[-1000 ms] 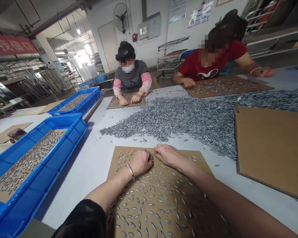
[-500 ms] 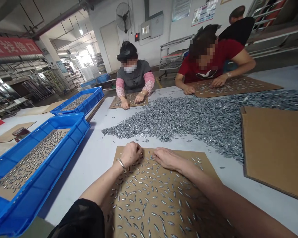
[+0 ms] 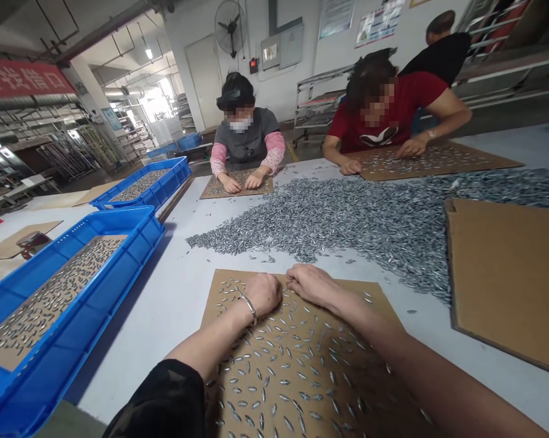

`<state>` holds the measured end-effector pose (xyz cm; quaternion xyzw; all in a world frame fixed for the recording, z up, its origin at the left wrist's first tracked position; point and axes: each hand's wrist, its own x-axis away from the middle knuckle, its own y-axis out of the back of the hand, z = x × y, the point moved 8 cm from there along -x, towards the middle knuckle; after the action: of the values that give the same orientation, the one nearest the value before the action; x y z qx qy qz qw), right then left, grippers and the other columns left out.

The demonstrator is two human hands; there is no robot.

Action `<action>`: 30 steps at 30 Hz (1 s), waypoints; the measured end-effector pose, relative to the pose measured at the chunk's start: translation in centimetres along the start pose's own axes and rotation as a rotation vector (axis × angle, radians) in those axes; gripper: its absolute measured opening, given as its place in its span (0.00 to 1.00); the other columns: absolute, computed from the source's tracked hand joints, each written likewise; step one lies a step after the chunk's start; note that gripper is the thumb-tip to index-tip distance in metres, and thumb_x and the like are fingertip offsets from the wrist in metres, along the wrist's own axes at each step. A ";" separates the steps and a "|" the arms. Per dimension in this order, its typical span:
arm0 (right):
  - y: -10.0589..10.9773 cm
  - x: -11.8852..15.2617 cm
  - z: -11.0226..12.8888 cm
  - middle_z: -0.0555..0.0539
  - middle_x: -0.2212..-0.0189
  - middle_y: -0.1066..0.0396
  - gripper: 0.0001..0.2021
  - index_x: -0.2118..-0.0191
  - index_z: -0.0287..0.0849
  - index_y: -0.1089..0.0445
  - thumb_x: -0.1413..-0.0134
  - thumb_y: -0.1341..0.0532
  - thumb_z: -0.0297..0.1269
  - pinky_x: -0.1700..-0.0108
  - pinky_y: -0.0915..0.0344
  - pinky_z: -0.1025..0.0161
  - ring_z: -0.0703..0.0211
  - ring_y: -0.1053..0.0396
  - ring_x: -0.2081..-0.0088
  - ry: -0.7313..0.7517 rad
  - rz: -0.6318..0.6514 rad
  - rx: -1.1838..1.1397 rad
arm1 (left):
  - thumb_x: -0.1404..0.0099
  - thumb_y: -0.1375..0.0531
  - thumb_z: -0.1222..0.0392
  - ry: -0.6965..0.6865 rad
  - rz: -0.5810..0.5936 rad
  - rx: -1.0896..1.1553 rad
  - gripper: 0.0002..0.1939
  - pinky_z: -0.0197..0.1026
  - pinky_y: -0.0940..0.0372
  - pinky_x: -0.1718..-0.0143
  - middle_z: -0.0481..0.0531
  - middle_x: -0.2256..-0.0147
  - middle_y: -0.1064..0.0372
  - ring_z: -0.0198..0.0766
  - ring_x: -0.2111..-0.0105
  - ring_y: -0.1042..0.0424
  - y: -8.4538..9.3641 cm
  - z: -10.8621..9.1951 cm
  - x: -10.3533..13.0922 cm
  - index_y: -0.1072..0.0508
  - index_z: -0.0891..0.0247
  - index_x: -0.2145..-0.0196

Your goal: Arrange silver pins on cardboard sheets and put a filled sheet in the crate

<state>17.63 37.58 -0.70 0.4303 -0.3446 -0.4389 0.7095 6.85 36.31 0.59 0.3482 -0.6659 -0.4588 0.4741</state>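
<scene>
A brown cardboard sheet [image 3: 395,307] lies in front of me, scattered with small silvery spindle-shaped metal pieces [image 3: 284,382]. Over its far part, my left hand [image 3: 264,293] is closed with the fingers curled down; a bracelet circles that wrist. Close to its right, near the sheet's far edge, my right hand [image 3: 313,284] is closed too, thumb and fingers pinched together. Whatever either hand holds is hidden by the fingers. Just past the sheet spreads a large heap of the same metal pieces [image 3: 329,213].
Two blue trays [image 3: 149,222] with covered cardboard sheets stand on the left. A raised piece of cardboard [image 3: 506,280] is on the right. Across the white table [image 3: 165,298], one person in grey [image 3: 247,140] and another in red [image 3: 388,115] work over similar sheets.
My left hand has moved right, closer to my right hand, uncovering pieces at the sheet's far left. My right hand has shifted slightly right and away from me.
</scene>
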 end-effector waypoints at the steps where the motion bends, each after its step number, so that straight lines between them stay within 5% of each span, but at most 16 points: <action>1: -0.3 -0.1 0.2 0.46 0.64 0.25 0.07 0.67 0.44 0.27 0.39 0.41 0.29 0.66 0.50 0.64 0.57 0.29 0.61 0.021 0.019 -0.003 | 0.33 0.44 0.65 0.010 -0.001 -0.019 0.14 0.42 0.29 0.58 0.67 0.62 0.19 0.49 0.59 0.20 -0.1 -0.1 0.0 0.18 0.69 0.59; 8: -0.7 -0.1 1.2 0.41 0.60 0.22 0.10 0.62 0.42 0.24 0.35 0.43 0.32 0.64 0.47 0.62 0.54 0.26 0.60 0.013 0.049 0.065 | 0.29 0.45 0.63 -0.086 -0.069 -0.126 0.14 0.43 0.30 0.52 0.66 0.54 0.23 0.48 0.53 0.22 0.9 0.5 -0.2 0.20 0.68 0.55; 18: -0.3 -0.9 0.0 0.41 0.64 0.21 0.07 0.66 0.43 0.23 0.40 0.40 0.31 0.69 0.49 0.62 0.53 0.26 0.64 -0.157 0.089 0.023 | 0.32 0.44 0.69 -0.209 -0.019 -0.199 0.12 0.42 0.29 0.56 0.65 0.59 0.23 0.47 0.57 0.22 -0.1 0.8 -1.2 0.19 0.70 0.59; 24: -0.6 -1.1 1.6 0.46 0.58 0.22 0.08 0.60 0.47 0.22 0.42 0.38 0.29 0.63 0.45 0.65 0.55 0.28 0.56 0.084 0.040 -0.032 | 0.29 0.44 0.64 -0.229 -0.049 -0.139 0.13 0.41 0.30 0.57 0.64 0.59 0.22 0.45 0.59 0.22 1.3 1.9 -0.6 0.19 0.68 0.62; 30: -1.6 -1.7 2.1 0.45 0.59 0.24 0.08 0.61 0.44 0.24 0.35 0.41 0.34 0.62 0.45 0.65 0.55 0.29 0.57 0.135 0.059 0.020 | 0.31 0.41 0.65 -0.308 -0.036 -0.099 0.10 0.37 0.31 0.55 0.57 0.58 0.21 0.41 0.59 0.23 0.9 1.9 0.1 0.18 0.64 0.58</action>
<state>14.59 38.09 -1.53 0.4558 -0.3131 -0.3844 0.7392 4.96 37.10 1.22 0.2619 -0.7009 -0.5474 0.3749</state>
